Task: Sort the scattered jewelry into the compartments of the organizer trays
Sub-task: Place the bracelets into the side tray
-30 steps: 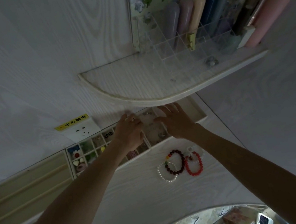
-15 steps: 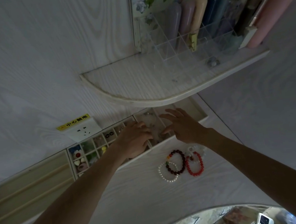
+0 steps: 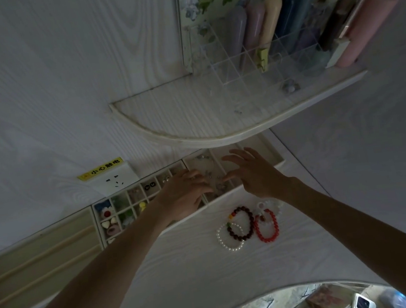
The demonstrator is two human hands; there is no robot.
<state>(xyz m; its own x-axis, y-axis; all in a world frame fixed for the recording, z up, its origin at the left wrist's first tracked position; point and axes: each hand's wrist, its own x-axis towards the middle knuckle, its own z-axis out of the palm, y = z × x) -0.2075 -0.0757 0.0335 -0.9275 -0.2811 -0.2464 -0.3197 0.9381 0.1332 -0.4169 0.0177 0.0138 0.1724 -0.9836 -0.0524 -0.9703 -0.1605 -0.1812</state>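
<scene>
A cream organizer tray (image 3: 279, 162) stands against the wall, with a grid of small compartments (image 3: 135, 193) holding little charms and earrings. My left hand (image 3: 184, 195) lies over the tray's middle, its fingers loosely bent above a compartment of small silvery pieces (image 3: 216, 183). Just to the right, my right hand (image 3: 253, 173) hovers with fingers spread and holds nothing. On the table in front of the tray lie a white pearl bracelet (image 3: 224, 242), a dark red bead bracelet (image 3: 249, 218), a bright red bracelet (image 3: 268, 237) and a pale bracelet (image 3: 275, 203).
A second tray with long slots (image 3: 37, 253) sits to the left. A wall socket with a yellow label (image 3: 112, 178) is behind the trays. A curved shelf (image 3: 194, 134) overhangs them and carries a clear acrylic rack (image 3: 249, 62) of tubes. The table's curved front edge (image 3: 292, 289) is near me.
Both hands have drawn back a little toward me over the tray. My right hand has shifted right and spread its fingers. The bracelets have not moved.
</scene>
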